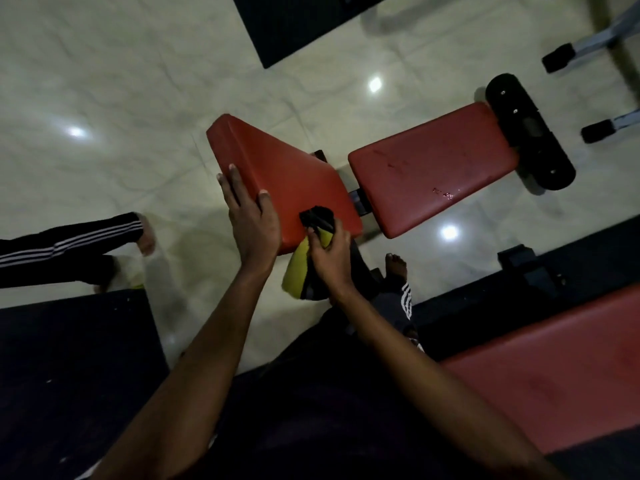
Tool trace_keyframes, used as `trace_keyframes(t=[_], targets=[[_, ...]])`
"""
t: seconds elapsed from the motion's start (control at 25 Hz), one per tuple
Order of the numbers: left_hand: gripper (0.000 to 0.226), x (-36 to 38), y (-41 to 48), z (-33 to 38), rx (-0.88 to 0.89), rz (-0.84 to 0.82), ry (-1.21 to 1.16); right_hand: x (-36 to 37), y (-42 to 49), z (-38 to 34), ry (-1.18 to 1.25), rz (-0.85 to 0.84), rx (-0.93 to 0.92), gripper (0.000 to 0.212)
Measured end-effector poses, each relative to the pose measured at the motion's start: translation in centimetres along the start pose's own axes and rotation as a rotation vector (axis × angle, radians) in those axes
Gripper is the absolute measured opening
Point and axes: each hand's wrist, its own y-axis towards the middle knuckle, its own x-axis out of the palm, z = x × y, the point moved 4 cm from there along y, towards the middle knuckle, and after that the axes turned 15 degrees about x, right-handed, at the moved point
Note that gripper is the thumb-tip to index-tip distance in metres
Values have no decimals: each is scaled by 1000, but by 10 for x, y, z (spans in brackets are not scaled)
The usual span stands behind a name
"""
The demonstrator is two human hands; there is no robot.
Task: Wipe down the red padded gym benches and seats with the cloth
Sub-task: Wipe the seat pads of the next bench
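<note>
I'm on the red padded back pad [277, 174] of the gym bench, tilted up at its far end, with the flatter red seat pad [429, 171] just beyond it to the right across a narrow gap. My right hand [329, 254] has its grip bunched around the yellow-and-black cloth [304, 268], fingers curled tight on it, and the black end of the cloth touches the near right corner of the back pad. My left hand [251, 220] lies flat along the pad's near left edge, fingers straight, grasping nothing, just steadying the surface. The pad's long axis runs away from me, up and to the left, so from the cloth nearly all of the red surface lies ahead and leftward; I judge the next stroke should follow that line. The right hand is the nearer one for it. Further right, a second red padded bench [554, 375] waits. Someone's striped trouser leg [69, 240] crosses the pale tiled floor [104, 98].
</note>
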Motion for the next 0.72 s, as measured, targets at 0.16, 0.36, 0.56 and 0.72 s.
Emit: trace_keyframes(t=[0.16,0.36,0.56,0.72], targets=[[58,3,-2,1,-16,53,83,-15,70,-2,-84,9,131,45],[58,5,-1,-3,-20,102,129,-23,119,9,-8,74,414,71],[55,7,-5,-1,-2,148,144,-16,103,60,176,27,770,78],[55,6,-2,-1,0,144,207,-24,137,64,-30,106,587,58]])
